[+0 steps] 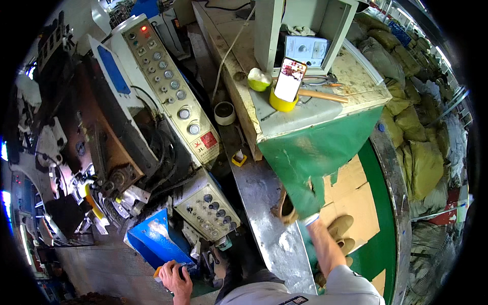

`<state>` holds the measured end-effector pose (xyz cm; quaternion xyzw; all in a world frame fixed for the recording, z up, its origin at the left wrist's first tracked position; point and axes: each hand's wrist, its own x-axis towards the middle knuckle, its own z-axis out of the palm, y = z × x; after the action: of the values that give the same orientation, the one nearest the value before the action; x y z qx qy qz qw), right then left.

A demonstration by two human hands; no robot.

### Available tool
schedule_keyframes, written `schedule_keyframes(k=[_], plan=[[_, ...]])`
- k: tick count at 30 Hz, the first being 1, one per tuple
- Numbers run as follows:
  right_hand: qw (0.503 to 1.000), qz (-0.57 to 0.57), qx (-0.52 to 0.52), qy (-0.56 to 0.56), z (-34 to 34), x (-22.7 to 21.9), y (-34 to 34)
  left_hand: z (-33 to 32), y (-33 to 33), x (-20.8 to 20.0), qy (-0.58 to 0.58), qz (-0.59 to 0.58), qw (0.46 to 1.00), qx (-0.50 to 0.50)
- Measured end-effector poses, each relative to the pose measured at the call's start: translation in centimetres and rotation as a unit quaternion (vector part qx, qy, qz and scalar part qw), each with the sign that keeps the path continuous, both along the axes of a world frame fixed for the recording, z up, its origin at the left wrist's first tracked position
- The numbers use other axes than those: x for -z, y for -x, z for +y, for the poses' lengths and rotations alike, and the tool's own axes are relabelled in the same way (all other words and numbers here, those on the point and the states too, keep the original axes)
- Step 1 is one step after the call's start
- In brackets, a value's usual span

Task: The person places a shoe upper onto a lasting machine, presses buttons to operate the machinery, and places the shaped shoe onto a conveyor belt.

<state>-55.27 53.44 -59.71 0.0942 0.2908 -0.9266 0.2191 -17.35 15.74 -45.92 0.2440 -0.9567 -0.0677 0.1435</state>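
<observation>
At the lower left, my left hand [175, 280] curls its fingers over an orange-edged part [158, 273], just below a blue metal guard [155, 236]. What lies under the palm is hidden. My right forearm [328, 246] reaches up to a hanging green sheet [317, 137]; the right hand is mostly behind the sheet's lower edge, and its fingers do not show. A brown shoe [286, 207] with a dark opening sticks out left of the sheet, close to that hand. Whether the hand grips it is hidden. More brown shoes [340, 229] lie beside my forearm on cardboard [353, 195].
A metal ledge [277, 239] runs between me and the green surface. Left stand a button panel [173, 86] with a red light and a knob box [207, 206]. On the bench above are a phone [288, 84], a yellow tape roll [282, 103] and a hammer handle [323, 95]. Sacks [419, 162] are piled right.
</observation>
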Motion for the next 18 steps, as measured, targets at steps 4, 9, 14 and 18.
schedule_keyframes(k=[4, 9, 14, 18], plan=[[0.964, -0.178, -0.144, 0.138, -4.6, -3.2, -10.7, -0.8, 0.5, 0.1, -0.026, 0.055, 0.998, 0.033], [0.969, -0.010, -0.241, -0.060, -15.8, -10.5, -18.1, -3.8, 4.5, -0.2, -0.630, 0.174, 0.755, -0.041], [0.939, 0.079, -0.313, -0.122, -25.8, -15.8, -20.9, -11.2, 7.5, -3.8, -0.734, 0.213, 0.645, -0.009], [0.931, 0.094, -0.329, -0.129, -31.7, -17.1, -22.5, -16.7, 4.8, -2.8, -0.725, 0.243, 0.644, -0.023]])
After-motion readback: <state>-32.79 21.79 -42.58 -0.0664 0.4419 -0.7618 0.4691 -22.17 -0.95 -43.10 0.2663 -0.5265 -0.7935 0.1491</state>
